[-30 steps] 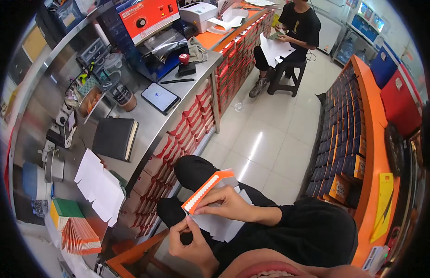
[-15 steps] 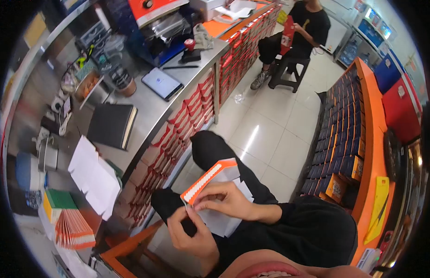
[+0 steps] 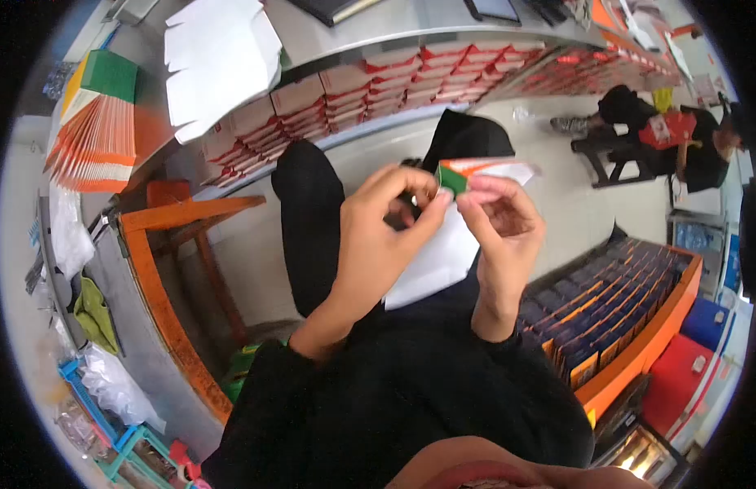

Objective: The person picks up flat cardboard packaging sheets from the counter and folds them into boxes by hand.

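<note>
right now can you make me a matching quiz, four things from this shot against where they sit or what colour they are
Things:
1. folded card in both hands
2. fanned stack of flat cards
3. wooden stool
4. rows of dark blue boxes

Descriptions:
A. in an orange tray, lower right
B. orange frame, beside the counter edge
C. pinched between the left hand and the right hand
D. on the counter, upper left, orange and white with a green one on top

Pairs: 1-C, 2-D, 3-B, 4-A
</note>
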{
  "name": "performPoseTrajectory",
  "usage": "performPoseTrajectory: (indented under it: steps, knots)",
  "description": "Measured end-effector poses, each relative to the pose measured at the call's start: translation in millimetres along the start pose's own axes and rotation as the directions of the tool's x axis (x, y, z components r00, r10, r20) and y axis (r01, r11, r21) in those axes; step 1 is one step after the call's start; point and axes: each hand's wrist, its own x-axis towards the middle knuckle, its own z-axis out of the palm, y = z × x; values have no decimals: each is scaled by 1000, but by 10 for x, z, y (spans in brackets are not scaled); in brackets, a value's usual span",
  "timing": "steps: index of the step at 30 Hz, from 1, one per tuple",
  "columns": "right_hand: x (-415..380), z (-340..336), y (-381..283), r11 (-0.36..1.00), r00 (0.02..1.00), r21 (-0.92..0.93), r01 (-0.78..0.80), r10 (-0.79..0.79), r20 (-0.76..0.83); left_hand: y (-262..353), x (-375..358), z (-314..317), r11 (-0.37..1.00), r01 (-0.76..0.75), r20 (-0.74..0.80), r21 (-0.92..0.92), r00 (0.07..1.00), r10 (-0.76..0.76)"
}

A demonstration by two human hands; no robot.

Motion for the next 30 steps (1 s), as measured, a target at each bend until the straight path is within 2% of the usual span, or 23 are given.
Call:
performPoseTrajectory:
  steps: [2,5,6,9,12,13,15,17,18,21,22,25,27,29,30]
  knots:
    - [-123,194,26,994,991,-73,80,-87,-97,43,-52,60,999,-40,-83,2,996,40]
    - [-123,321,146,955,956,-180,236,-261,-134,35,-65,80,996,-88,-173,34,981,92]
    - [-98,323,201,930,934,-214,300,-332,-131,79,-95,48,998,-33,-143,46,989,39]
    - [-131,407,216,812,845,-364,457,-524,-109,71,-136,-9,995,-51,-145,-83,989,39]
    - [-185,427,210,767,802,-413,490,-583,-131,26,-142,-22,980,-160,-135,-119,980,144]
    - [-198,412,216,756,793,-425,498,-595,-129,44,-153,-25,980,-145,-123,-136,984,128]
    - [-266,389,174,754,807,-451,478,-579,-113,104,-223,-40,981,-92,-100,-172,992,76]
    - [-301,371,147,760,825,-467,452,-556,-106,82,-246,-61,984,-134,-106,-121,987,121]
    - [-310,339,136,714,818,-526,461,-571,-59,104,-246,-70,985,-133,-110,-105,986,121]
    - [-378,348,120,853,901,-382,355,-422,-104,117,-223,-104,987,-159,-115,22,980,160]
    - [-363,323,105,858,913,-372,354,-403,-62,123,-217,-122,983,-168,-113,77,978,176]
    - [-327,225,21,949,967,-187,253,-255,8,238,-232,-190,979,-172,-81,111,980,182]
    - [-296,103,-4,968,970,-73,239,-235,62,310,-247,-231,974,-199,-23,104,979,202]
    - [-318,-69,-21,987,986,93,130,-138,92,328,-274,-283,971,-204,96,123,976,193]
    - [-324,-183,14,993,992,103,61,-72,103,358,-292,-299,968,-196,154,157,973,172]
